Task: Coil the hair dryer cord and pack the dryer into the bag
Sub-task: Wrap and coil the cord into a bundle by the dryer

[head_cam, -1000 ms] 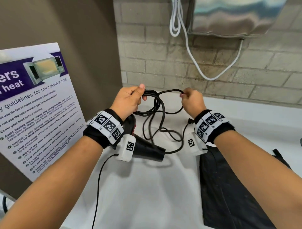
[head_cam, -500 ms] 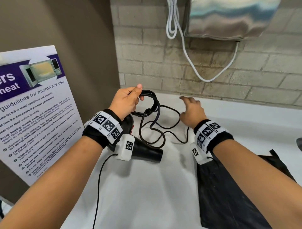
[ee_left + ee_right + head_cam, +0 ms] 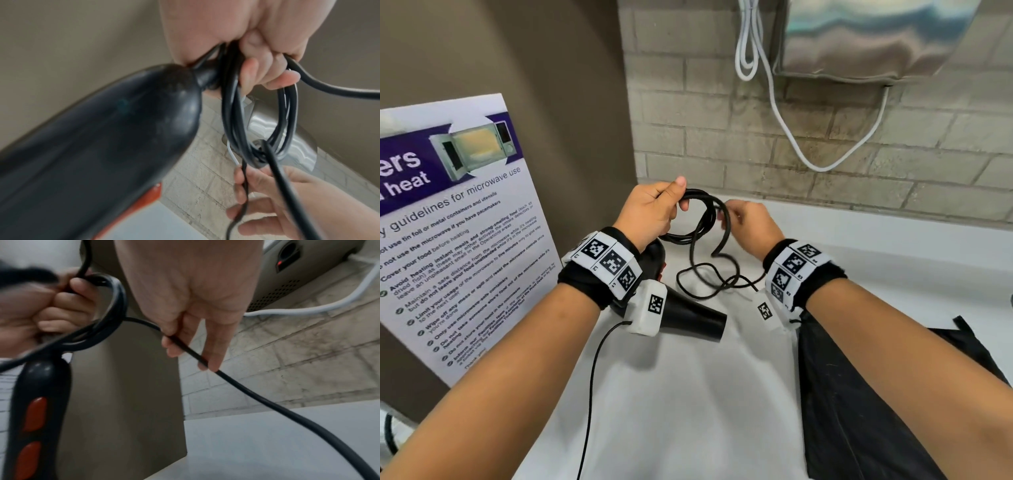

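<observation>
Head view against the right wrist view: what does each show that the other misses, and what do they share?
Only the head view shows the flat black bag, the purple-and-white microwave poster and slack cord looped on the white counter. Only the right wrist view shows the red-orange switches on the dryer handle and the right hand's fingers pinching the cord. Both show the left hand gripping the coiled black cord.

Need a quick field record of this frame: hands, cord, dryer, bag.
left hand: grips cord coils and the dryer's handle end
right hand: pinches a loose cord strand
cord: partly coiled; rest loose on counter
dryer: black, red buttons, nozzle pointing right
bag: black, flat on counter, right of dryer
counter: white
</observation>
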Tool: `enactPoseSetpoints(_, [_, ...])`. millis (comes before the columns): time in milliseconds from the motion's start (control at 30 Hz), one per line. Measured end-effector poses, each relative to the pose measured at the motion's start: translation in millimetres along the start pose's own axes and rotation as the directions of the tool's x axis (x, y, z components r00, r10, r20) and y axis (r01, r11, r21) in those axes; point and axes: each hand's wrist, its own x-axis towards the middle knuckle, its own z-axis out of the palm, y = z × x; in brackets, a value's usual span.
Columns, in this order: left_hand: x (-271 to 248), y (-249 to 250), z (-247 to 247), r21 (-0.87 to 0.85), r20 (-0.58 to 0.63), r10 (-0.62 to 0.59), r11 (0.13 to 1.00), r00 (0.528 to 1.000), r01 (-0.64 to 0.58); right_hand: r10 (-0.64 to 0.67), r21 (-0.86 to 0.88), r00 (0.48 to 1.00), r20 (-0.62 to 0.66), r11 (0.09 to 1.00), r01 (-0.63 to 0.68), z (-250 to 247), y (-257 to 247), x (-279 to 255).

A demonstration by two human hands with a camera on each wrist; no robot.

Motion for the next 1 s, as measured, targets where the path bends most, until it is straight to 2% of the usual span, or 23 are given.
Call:
enactPoseSetpoints(67, [-1, 0, -1, -0.018, 0.0, -0.006, 1.0, 1.0, 0.006, 0.104, -0.033, 0.978, -0.183, 0.993, -0.112, -10, 11, 8])
enactPoseSetpoints(100, [-1, 0, -2, -0.029, 0.0, -0.009, 1.0, 1.0, 0.009, 0.166, -0.011, 0.958, -0.232, 0.985, -0.174, -16, 15, 11])
enactPoseSetpoints(167, [-2, 0, -3, -0.033, 0.005, -0.01, 0.999, 1.0, 0.01, 0.282, -0.017, 0.933, -0.225, 0.956, -0.293, -28, 27, 15])
enactPoseSetpoints(267, [-4, 1, -3, -0.018, 0.017, -0.001, 1.0, 1.0, 0.001, 0.494, -0.123, 0.852, -0.173, 0.848, -0.516, -36, 36, 12])
enactPoseSetpoints(333, [-4, 1, -3, -0.016, 0.02, 0.0, 1.0, 1.0, 0.0, 0.552, -0.124, 0.812, -0.188, 0.807, -0.578, -36, 46, 9])
enactPoseSetpoints(467, [-3, 1, -3, -0.033, 0.021, -0.013, 0.999, 1.0, 0.014, 0.62, -0.043, 0.773, -0.13, 0.776, -0.629, -28, 65, -3])
enactPoseSetpoints(600, [-1, 1, -3, -0.037, 0.035, -0.026, 0.999, 0.999, 0.027, 0.663, -0.059, 0.74, -0.113, 0.739, -0.672, -25, 73, -12])
enactPoseSetpoints(700, [0, 2, -4, -0.054, 0.024, -0.041, 0.998, 0.999, 0.043, 0.727, -0.149, 0.684, -0.057, 0.671, -0.726, -34, 71, -18])
enactPoseSetpoints(767, [-2, 2, -7, -0.071, -0.004, -0.044, 0.996, 0.999, 0.044, 0.733, -0.293, 0.679, -0.033, 0.643, -0.708, -42, 82, -25])
enactPoseSetpoints(800, [-2, 2, -8, -0.073, -0.01, -0.042, 0.996, 0.999, 0.042, 0.753, -0.335, 0.658, -0.007, 0.619, -0.711, -43, 91, -27])
enactPoseSetpoints(867, [-2, 2, -6, -0.069, -0.003, -0.042, 0.997, 0.999, 0.042, 0.747, -0.299, 0.665, 0.014, 0.637, -0.71, -41, 102, -31])
enactPoseSetpoints(933, [-1, 3, -3, -0.063, 0.0, -0.043, 0.997, 0.999, 0.043, 0.68, -0.275, 0.733, -0.006, 0.704, -0.655, -38, 99, -30])
enactPoseSetpoints(1000, [2, 2, 0, -0.057, -0.007, -0.045, 0.997, 0.999, 0.045, 0.547, -0.183, 0.834, -0.067, 0.815, -0.549, -35, 86, -25])
